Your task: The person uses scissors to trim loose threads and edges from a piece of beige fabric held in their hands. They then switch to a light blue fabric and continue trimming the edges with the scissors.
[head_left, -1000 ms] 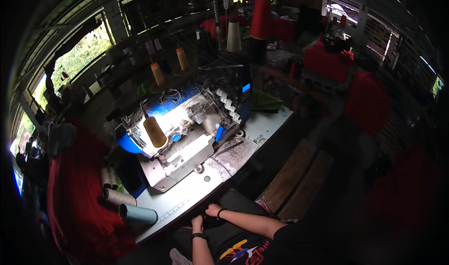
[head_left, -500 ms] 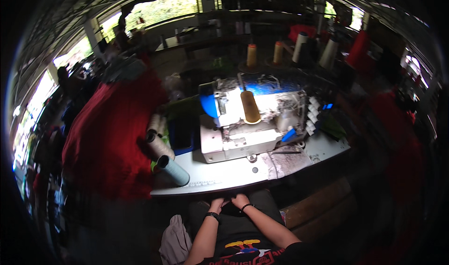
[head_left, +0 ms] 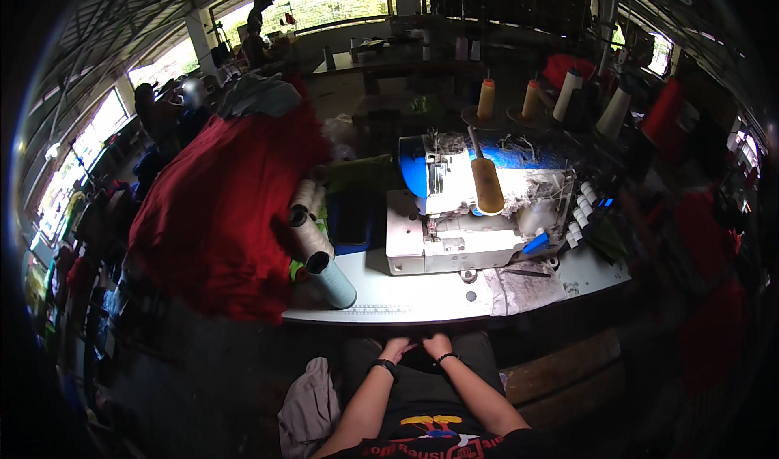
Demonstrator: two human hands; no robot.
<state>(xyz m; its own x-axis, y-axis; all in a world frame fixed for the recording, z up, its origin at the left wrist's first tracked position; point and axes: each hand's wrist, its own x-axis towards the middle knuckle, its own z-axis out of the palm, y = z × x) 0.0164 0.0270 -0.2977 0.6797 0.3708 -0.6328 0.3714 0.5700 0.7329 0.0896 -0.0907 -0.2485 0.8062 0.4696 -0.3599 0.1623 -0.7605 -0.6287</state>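
Note:
Both of my hands rest low over my lap, close together, just below the front edge of the sewing table point(head_left: 381, 315). My left hand point(head_left: 395, 350), with a dark watch at its wrist, has its fingers lost in shadow. Beside it, my right hand point(head_left: 438, 346) wears a dark beaded bracelet, and its fingertips are also hidden in the dark. Whether either holds anything cannot be made out. Ahead of them a white and blue overlock sewing machine point(head_left: 454, 256) stands on the table under a bright lamp point(head_left: 487, 186).
Red cloth point(head_left: 219, 208) is heaped left of the table. Thread cones, including a pale blue one point(head_left: 334, 285), lie at its left end. More cones point(head_left: 566, 94) stand behind the machine. A thin dark tool rests on a cloth point(head_left: 519, 290). A wooden bench point(head_left: 560, 378) sits at right.
The view has turned left, so the table, machine and red cloth appear shifted right and slightly upward. My hands remain together over my lap.

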